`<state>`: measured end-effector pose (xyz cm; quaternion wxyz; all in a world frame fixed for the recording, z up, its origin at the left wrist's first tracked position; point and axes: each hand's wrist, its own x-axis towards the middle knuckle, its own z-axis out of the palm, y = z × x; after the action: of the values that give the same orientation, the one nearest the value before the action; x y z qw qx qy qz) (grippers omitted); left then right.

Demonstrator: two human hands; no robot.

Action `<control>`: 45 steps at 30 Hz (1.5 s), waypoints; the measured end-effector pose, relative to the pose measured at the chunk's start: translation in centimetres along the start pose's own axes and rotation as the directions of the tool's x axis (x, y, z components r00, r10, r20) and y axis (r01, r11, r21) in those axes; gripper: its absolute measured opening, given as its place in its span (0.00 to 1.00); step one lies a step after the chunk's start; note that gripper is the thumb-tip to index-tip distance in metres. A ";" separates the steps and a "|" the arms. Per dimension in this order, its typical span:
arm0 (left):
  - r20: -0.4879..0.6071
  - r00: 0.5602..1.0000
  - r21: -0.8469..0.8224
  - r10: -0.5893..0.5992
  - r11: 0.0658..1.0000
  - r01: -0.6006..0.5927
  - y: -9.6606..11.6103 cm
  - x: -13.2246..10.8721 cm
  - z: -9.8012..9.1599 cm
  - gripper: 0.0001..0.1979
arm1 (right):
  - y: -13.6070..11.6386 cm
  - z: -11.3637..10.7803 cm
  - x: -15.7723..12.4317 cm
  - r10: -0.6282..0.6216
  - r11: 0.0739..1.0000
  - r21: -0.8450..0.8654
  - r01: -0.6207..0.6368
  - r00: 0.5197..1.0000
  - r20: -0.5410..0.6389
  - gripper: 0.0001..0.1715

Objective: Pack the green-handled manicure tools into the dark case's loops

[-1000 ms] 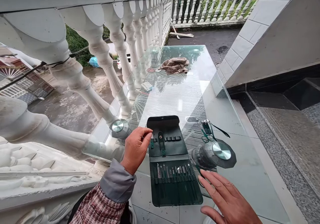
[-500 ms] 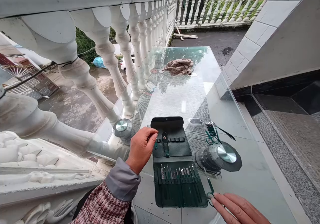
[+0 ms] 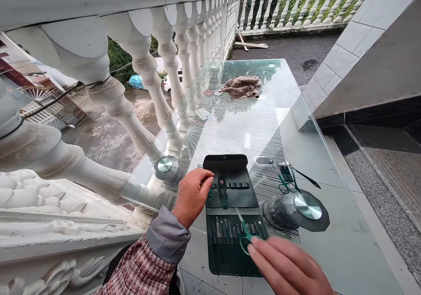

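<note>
Head view, nearest first: a gray cuff (image 3: 167, 240) and a plaid sleeve (image 3: 138, 268) run up the lower left to the left hand (image 3: 192, 197). Its fingers are curled and pressed together, and its fingertips sit at the left edge of an open dark green manicure case (image 3: 225, 163); the view does not settle whether they touch it or pinch anything.

The right hand (image 3: 286, 266) lies at the lower right, its fingers pressed together over small green-handled scissors (image 3: 246, 236). The thumb is hidden, so the grip is only partly visible. The scissors are held above the lower pocket of the case, with their closed steel tip angled up and to the left.

That pocket holds a row of steel tools (image 3: 237, 231), and a strap with a snap (image 3: 222, 190) lies on the upper panel. The case rests on a glass tabletop (image 3: 315, 154).

Just beyond its right side stands a metal table support (image 3: 292, 211), and a second one (image 3: 167, 168) stands to its left. Farther right lie green-handled scissors (image 3: 286, 187) and a black-handled tool (image 3: 305, 179).

Farther along the glass lie a white card (image 3: 202, 113) and a crumpled brown cloth (image 3: 241, 87), beside a white stone balustrade (image 3: 144, 67).
</note>
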<state>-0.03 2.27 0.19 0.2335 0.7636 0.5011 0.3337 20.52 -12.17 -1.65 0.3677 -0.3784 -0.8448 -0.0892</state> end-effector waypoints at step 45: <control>0.411 0.900 0.533 -0.147 0.840 -0.106 -0.6 -0.8 -0.7 0.06 | 1.7 8.7 6.1 0.265 0.961 0.061 -0.268 0.963 0.049 0.11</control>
<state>-1.12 1.82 0.01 0.1172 0.8473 0.5180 -0.0038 14.19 -3.79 -3.90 0.3716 -0.4780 -0.7959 -0.0028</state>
